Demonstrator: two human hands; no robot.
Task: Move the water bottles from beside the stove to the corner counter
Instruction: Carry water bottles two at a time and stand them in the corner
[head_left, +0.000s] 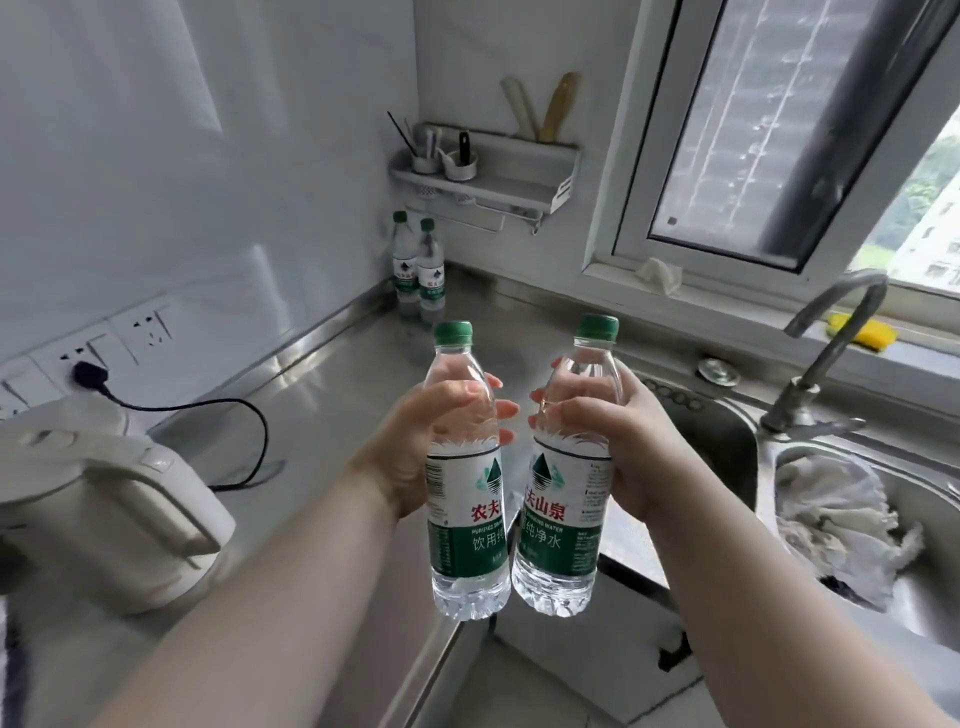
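- Right now each hand carries one bottle: the left hand (415, 441) is wrapped round the upper body of a clear plastic water bottle with a green cap and a green-and-white label (465, 525), and the right hand (623, 441) grips a matching clear green-capped bottle (563, 525) the same way
- Both held bottles stand roughly upright, long axis near vertical, lifted above the counter edge, side by side; whether they touch low down I cannot tell
- Ahead and a little to the left, in the far corner of the stainless steel counter (363, 358), two more green-capped bottles (418, 265) stand together against the wall, beneath a white wall shelf (488, 182)
- That corner lies almost straight beyond the left-hand bottle, so the left hand looks the nearer; the right would likely reach slightly across
- Bare steel shows in front of the standing pair, probably the spot to set these two down upright
- A white electric kettle (104, 509) sits well off to the left, apart from that path
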